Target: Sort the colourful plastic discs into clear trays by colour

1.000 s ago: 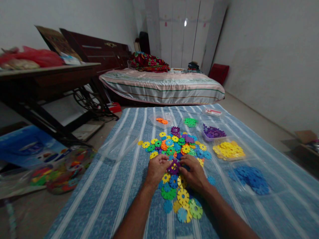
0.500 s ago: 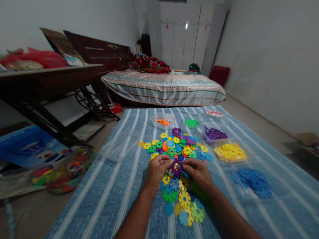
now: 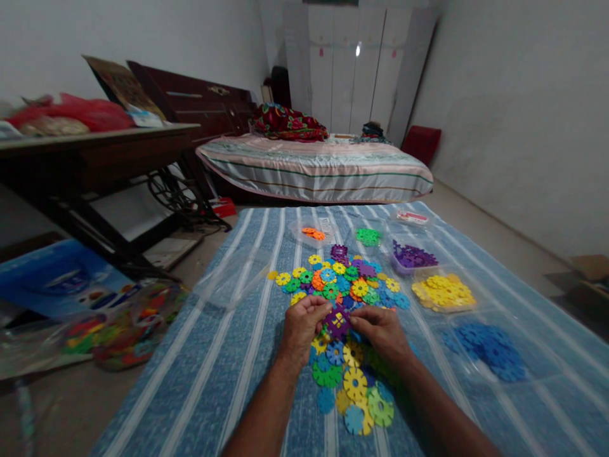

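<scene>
A purple notched plastic disc (image 3: 337,322) with cut-outs in its middle is held up between both hands. My left hand (image 3: 304,320) pinches its left edge between thumb and fingers. On the opposite edge, my right hand (image 3: 378,327) is closed in a pinch too. Below and beyond the hands lies a loose heap of notched discs in yellow, blue, green, orange and purple; one yellow disc (image 3: 354,383) lies just in front of the wrists. Another purple piece (image 3: 339,253) sits at the heap's far edge.
To the right stand clear containers of purple pieces (image 3: 413,255), yellow discs (image 3: 445,291) and blue discs (image 3: 490,349). Farther back are containers with green pieces (image 3: 368,237) and orange pieces (image 3: 313,233). A transparent lid or tray (image 3: 233,279) lies left on the striped cloth (image 3: 200,381).
Both hands keep their pinch on the purple disc, whose face has turned slightly. The whole view has shifted a little, with things appearing slightly farther right.
</scene>
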### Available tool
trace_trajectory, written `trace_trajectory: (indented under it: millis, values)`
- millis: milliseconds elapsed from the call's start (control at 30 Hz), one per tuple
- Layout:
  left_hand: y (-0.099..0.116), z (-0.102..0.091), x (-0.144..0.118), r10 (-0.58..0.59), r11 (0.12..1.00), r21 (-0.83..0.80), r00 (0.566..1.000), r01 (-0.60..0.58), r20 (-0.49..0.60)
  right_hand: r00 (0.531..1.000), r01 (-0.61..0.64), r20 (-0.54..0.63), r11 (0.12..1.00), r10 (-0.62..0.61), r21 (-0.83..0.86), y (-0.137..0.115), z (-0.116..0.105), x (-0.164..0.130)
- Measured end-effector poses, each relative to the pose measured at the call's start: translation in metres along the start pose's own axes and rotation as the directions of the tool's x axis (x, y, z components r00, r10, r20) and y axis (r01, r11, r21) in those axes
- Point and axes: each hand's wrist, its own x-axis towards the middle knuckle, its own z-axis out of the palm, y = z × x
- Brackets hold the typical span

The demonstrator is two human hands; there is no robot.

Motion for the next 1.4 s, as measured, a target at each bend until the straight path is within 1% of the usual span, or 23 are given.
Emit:
trace_trajectory:
  millis: [100, 267, 367, 467, 700, 833, 1167, 1400]
  values:
    - [-0.003, -0.001, 0.002, -0.028, 1.0, -0.007, 1.0, 0.028, 0.008, 1.0, 0.001, -0.008, 1.0, -0.001, 0.008, 0.0, 0.0, 0.0]
    - [-0.008, -0.003, 0.004, -0.084, 0.995, -0.04, 0.995, 0.086, 0.055, 0.999, -0.041, -0.029, 0.997, 0.043, 0.064, -0.005, 0.001, 0.001]
    - [-0.008, -0.002, 0.003, -0.104, 0.993, -0.05, 0.99, 0.109, 0.097, 0.998, -0.042, -0.044, 0.996, 0.045, 0.073, -0.008, 0.001, 0.001]
    - [-0.006, -0.002, 0.002, -0.107, 0.991, -0.071, 0.987, 0.116, 0.118, 0.997, -0.044, -0.067, 0.996, 0.049, 0.078, -0.008, 0.0, 0.002]
    - [-0.003, -0.004, 0.002, -0.112, 0.981, -0.144, 0.986, 0.13, 0.123, 0.996, -0.034, -0.079, 0.995, 0.042, 0.098, -0.004, 0.001, 0.003]
    - [-0.004, -0.004, 0.002, -0.094, 0.981, -0.158, 0.988, 0.113, 0.12, 0.997, -0.025, -0.075, 0.997, 0.031, 0.08, -0.004, 0.001, 0.003]
    - [-0.004, -0.005, 0.002, -0.107, 0.983, -0.14, 0.988, 0.123, 0.114, 0.999, -0.019, -0.042, 0.997, 0.022, 0.069, 0.0, 0.0, 0.004]
    - [-0.005, -0.005, 0.004, -0.093, 0.984, -0.141, 0.988, 0.11, 0.126, 0.999, 0.002, -0.053, 1.0, 0.0, 0.03, 0.002, 0.001, 0.004]
